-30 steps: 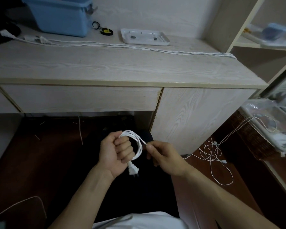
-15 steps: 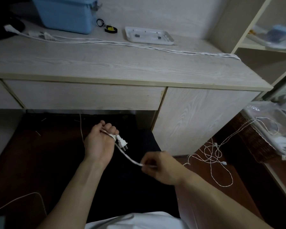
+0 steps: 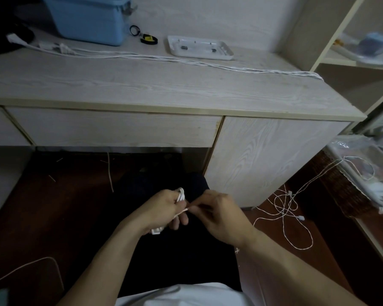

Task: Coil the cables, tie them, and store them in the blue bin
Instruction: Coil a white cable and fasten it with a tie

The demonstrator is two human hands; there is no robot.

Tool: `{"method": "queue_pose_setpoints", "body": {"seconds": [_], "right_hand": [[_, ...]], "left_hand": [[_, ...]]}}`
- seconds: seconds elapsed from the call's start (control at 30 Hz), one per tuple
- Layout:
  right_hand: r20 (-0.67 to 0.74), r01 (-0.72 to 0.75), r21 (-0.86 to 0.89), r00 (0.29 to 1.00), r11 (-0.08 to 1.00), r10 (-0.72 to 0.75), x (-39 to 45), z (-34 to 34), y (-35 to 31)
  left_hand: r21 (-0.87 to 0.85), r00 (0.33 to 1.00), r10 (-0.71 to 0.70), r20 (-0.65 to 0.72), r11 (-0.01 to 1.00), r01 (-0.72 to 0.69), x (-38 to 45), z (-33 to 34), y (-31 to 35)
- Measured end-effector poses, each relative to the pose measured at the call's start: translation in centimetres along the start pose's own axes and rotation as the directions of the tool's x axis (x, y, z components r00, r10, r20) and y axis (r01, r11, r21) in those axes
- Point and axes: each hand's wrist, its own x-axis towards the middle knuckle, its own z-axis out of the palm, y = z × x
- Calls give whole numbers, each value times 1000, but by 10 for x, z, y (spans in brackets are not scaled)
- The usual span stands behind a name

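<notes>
Your left hand [image 3: 161, 212] sits low in the centre of the frame, fingers curled round a small bundle of white cable [image 3: 181, 194]; a few tight loops poke out above your knuckles, and the white plug [image 3: 156, 230] shows just under the heel of that hand. The cable is thin, plain white and slightly glossy. Your right hand [image 3: 221, 217] is just beside the left, thumb and forefinger pinching the loose end of the same cable, which runs as a short taut strand between your two hands.

In the upper left of the frame the blue bin [image 3: 86, 18] stands at the back of the pale wood desk [image 3: 164, 89], well apart from your hands. A second long white cable [image 3: 186, 60] lies stretched across the desktop from the left edge to the right corner, passing in front of the bin and a white tray [image 3: 199, 48]. At the lower right, a thinner white cord [image 3: 283, 208] lies in a loose tangle on the dark floor beside a wicker basket [image 3: 338, 191]
</notes>
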Motion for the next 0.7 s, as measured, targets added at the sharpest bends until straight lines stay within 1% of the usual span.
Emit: {"method": "queue_pose_setpoints", "body": {"seconds": [0.07,0.17,0.27,0.37,0.43,0.53,0.63,0.7], "right_hand": [[-72,-84,63,993,994,89,1,-4,-1],[-133,-173,129,973,976,190,2,-7,-1],[-143,-164,199,970,966,194,2,-5,-1],[-175,-102,313,971,944,163,1,-2,-5],[-190,-78,356,970,931,154,1,-2,-7],[-191,-100,361,965,927,178,2,-3,-6],[-182,-127,362,962,924,204,2,-3,-5],[-181,-149,413,954,899,241,3,-6,-4]], "left_hand": [[-9,997,-24,74,1000,24,-1,0,0],[-232,982,-9,186,971,53,0,-6,-1],[-352,948,69,312,935,48,-3,-12,3],[-442,917,126,380,895,60,-7,-14,3],[-480,909,127,398,873,88,-8,-14,2],[-501,898,91,430,851,154,-7,-14,0],[-512,918,124,378,854,95,-6,-12,2],[-607,940,168,298,793,51,-6,-10,4]]}}
